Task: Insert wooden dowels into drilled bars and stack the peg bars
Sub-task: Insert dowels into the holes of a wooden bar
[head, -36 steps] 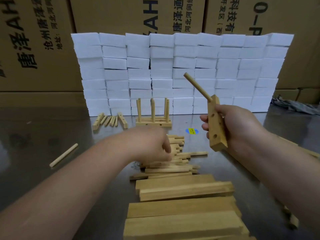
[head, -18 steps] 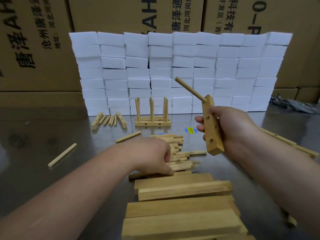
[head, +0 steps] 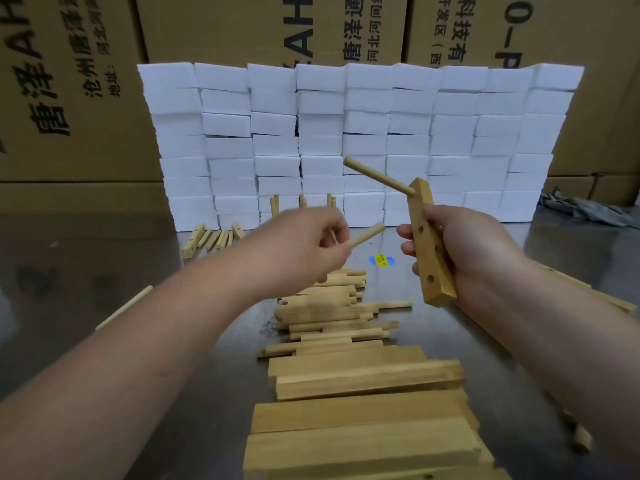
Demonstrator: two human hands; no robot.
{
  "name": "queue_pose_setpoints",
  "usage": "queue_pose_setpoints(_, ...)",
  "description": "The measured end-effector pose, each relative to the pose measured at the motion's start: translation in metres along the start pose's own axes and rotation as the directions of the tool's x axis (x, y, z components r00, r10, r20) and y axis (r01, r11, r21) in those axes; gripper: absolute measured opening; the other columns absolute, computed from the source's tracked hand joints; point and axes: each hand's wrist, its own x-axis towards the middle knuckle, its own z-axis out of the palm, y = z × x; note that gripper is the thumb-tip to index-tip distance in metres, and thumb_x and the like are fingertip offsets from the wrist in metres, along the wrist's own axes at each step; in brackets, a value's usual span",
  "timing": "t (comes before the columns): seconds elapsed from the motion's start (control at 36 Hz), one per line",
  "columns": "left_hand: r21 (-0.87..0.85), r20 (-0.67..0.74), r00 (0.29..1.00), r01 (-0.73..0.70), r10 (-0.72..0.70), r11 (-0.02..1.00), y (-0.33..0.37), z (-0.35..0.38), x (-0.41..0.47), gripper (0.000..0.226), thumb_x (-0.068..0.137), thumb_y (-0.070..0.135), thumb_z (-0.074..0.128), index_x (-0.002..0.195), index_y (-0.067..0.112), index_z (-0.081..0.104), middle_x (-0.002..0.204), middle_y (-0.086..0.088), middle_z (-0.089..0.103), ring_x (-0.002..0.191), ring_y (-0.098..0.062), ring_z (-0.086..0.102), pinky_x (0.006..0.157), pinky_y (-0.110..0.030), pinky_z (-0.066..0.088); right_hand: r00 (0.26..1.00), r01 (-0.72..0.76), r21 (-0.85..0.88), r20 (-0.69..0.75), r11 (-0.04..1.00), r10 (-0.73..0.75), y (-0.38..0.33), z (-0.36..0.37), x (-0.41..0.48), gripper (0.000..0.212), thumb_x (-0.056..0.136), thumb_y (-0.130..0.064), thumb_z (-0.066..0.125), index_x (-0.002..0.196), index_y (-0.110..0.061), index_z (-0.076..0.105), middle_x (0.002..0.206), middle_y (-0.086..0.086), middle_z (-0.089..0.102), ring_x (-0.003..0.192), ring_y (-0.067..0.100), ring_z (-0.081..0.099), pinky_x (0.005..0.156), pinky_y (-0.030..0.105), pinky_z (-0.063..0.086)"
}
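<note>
My right hand [head: 481, 251] grips a drilled wooden bar [head: 427, 244], held nearly upright above the table. One dowel [head: 379, 176] sticks out of the bar's top hole toward the upper left; two lower holes show open. My left hand [head: 304, 247] is raised and pinches a loose dowel [head: 367, 234] whose tip points at the bar, a short gap away. Below lies a heap of dowels [head: 332, 313]. Finished peg bars [head: 301, 202] with upright dowels stand at the back, partly hidden by my left hand.
Flat wooden bars [head: 363, 410] are piled at the near edge. Short pieces [head: 211, 239] lie at the back left, a stray dowel [head: 124, 308] on the left. A wall of white foam blocks [head: 360, 133] and cardboard boxes stand behind. A blue-yellow sticker [head: 381, 260] marks the steel table.
My left hand has lifted off the dowel heap with one dowel and moved up toward the bar. My right hand has kept the bar in about the same place.
</note>
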Motion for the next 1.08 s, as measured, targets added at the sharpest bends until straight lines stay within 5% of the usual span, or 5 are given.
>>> queue_pose_setpoints(0.11,-0.073,-0.171,0.983,-0.084,0.070,0.994,0.012,-0.001,-0.004,0.011,0.087,0.037,0.054,0.077,0.039,0.057,0.072,0.027,0.056,0.053,0.001,0.048,0.046,-0.013,0.036,0.999,0.024,-0.064,0.036,0.998,-0.022,0.002,0.004,-0.002,0.021,0.093,-0.022,0.047,0.087,-0.010,0.063,0.058,-0.003,0.068,0.044,0.008,0.057,0.051,0.027,0.045)
queue_pose_setpoints(0.19,-0.020,-0.209,0.974,-0.091,0.084,0.996,0.016,0.002,-0.006,0.013,0.086,0.040,0.055,0.073,0.042,0.058,0.068,0.017,0.057,0.060,0.005,0.047,0.050,-0.021,0.034,0.998,0.052,-0.078,0.048,0.996,-0.048,0.003,0.006,-0.004,0.022,0.093,-0.023,0.048,0.080,-0.013,0.064,0.059,-0.002,0.068,0.045,0.008,0.057,0.057,0.030,0.044)
queue_pose_setpoints(0.75,0.173,-0.268,0.919,-0.248,0.288,0.953,0.019,0.003,-0.008,0.014,0.086,0.031,0.059,0.087,0.023,0.071,0.074,0.004,0.060,0.071,-0.010,0.052,0.066,-0.035,0.044,0.970,0.233,-0.174,0.106,0.957,-0.217,0.002,0.011,-0.018,0.020,0.092,-0.021,0.046,0.082,-0.027,0.062,0.068,-0.004,0.064,0.045,0.002,0.054,0.057,0.027,0.042)
queue_pose_setpoints(0.92,0.025,-0.268,0.945,-0.187,0.187,0.982,0.021,0.006,-0.011,0.023,0.088,0.037,0.054,0.083,0.023,0.072,0.066,-0.002,0.061,0.070,-0.011,0.050,0.062,-0.035,0.044,0.957,0.286,-0.168,0.094,0.944,-0.273,0.002,0.012,-0.021,0.017,0.094,-0.022,0.048,0.104,-0.027,0.060,0.069,-0.006,0.064,0.051,0.003,0.056,0.057,0.027,0.041)
queue_pose_setpoints(1.08,0.020,-0.264,0.961,-0.072,0.075,0.997,0.023,0.002,-0.010,0.042,0.085,0.053,0.041,0.071,0.023,0.067,0.059,-0.001,0.055,0.059,-0.012,0.050,0.056,-0.031,0.041,0.966,0.249,-0.117,0.097,0.961,-0.239,0.002,0.013,-0.023,0.013,0.093,-0.023,0.050,0.098,-0.027,0.061,0.066,-0.008,0.065,0.050,0.003,0.057,0.055,0.026,0.041)
